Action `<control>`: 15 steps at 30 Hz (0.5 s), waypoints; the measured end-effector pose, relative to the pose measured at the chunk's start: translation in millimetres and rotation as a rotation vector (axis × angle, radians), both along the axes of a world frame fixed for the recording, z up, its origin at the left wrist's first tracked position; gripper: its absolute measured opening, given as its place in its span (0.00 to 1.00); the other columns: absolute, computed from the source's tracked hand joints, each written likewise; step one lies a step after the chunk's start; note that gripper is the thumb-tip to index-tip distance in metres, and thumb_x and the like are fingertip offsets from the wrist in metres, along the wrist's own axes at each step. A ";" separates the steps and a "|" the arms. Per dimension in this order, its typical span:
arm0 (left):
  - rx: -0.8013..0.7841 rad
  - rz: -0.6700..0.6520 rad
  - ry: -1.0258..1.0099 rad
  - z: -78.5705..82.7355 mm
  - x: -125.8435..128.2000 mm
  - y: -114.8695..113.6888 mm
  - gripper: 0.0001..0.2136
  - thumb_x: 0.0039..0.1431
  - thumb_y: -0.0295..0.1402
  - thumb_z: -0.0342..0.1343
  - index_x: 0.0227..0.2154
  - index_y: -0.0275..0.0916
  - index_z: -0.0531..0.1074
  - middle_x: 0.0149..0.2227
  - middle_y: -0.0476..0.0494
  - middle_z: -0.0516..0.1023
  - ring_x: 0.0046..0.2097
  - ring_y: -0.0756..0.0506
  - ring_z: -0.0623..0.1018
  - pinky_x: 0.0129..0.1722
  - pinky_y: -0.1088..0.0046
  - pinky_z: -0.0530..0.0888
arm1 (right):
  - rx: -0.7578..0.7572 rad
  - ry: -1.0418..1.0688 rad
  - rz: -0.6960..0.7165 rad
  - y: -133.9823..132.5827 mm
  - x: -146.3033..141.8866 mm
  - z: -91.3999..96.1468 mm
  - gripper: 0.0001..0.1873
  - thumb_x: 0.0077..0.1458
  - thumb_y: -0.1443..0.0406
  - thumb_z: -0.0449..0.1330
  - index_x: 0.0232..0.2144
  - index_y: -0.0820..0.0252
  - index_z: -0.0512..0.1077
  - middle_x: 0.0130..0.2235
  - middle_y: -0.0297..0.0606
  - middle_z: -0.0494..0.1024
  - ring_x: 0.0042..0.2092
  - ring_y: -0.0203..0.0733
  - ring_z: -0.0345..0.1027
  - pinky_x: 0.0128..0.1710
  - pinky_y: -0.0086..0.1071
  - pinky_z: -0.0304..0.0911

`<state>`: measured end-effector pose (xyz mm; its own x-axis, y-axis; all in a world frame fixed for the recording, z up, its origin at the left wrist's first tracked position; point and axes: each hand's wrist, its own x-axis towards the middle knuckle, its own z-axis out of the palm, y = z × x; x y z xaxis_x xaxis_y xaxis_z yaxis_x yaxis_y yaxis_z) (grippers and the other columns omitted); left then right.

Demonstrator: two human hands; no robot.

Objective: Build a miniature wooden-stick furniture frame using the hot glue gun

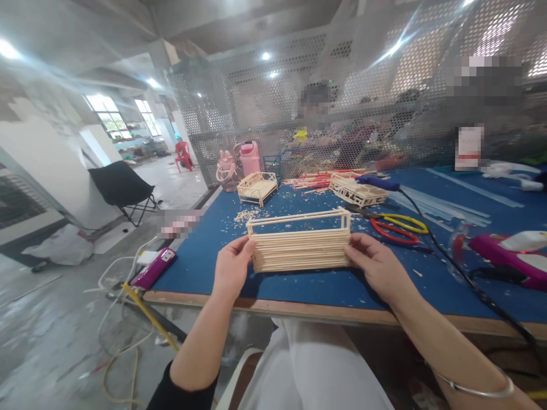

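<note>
A small frame built of pale wooden sticks [301, 250] is held up over the front of the blue table. Its lower part is a panel of sticks laid side by side; a raised rail runs along its far edge. My left hand [233, 265] pinches its left end between thumb and fingers. The right end is gripped the same way by my right hand [374, 262]. Behind it on the table stand two more stick-built pieces, one at the left [257, 189] and one at the right [358, 191].
Scissors with red and yellow handles [401, 226] lie right of the frame. Farther right are a magenta glue gun [513, 256], its black cable and clear glue sticks [444, 208]. Red and pale sticks [320, 180] lie at the back. A pink bottle [249, 159] stands by the mesh screen.
</note>
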<state>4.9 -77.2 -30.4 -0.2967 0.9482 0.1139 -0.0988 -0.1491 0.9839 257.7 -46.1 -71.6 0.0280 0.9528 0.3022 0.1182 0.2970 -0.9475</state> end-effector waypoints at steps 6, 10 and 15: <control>-0.015 -0.023 0.050 -2.5 -1.2 -1.9 0.26 0.30 0.48 0.70 0.33 0.36 0.81 0.32 0.43 0.84 0.38 0.42 0.80 0.41 0.69 0.75 | 0.015 -0.080 -0.057 -3.6 -4.9 6.1 0.21 0.45 0.49 0.60 0.32 0.59 0.74 0.31 0.39 0.79 0.33 0.42 0.71 0.35 0.35 0.68; -0.032 0.015 0.045 1.9 -4.9 7.2 0.24 0.31 0.48 0.70 0.32 0.38 0.80 0.31 0.44 0.84 0.35 0.44 0.80 0.38 0.71 0.75 | 0.072 -0.187 -0.163 -9.4 8.2 20.6 0.23 0.46 0.51 0.60 0.39 0.62 0.77 0.30 0.39 0.79 0.25 0.38 0.67 0.27 0.32 0.65; -0.128 0.086 0.130 9.5 -9.5 11.6 0.27 0.28 0.53 0.68 0.31 0.37 0.81 0.31 0.42 0.84 0.37 0.40 0.80 0.39 0.68 0.76 | 0.110 -0.663 -0.435 27.7 49.6 57.9 0.20 0.59 0.56 0.51 0.43 0.62 0.75 0.33 0.40 0.80 0.31 0.41 0.72 0.34 0.34 0.68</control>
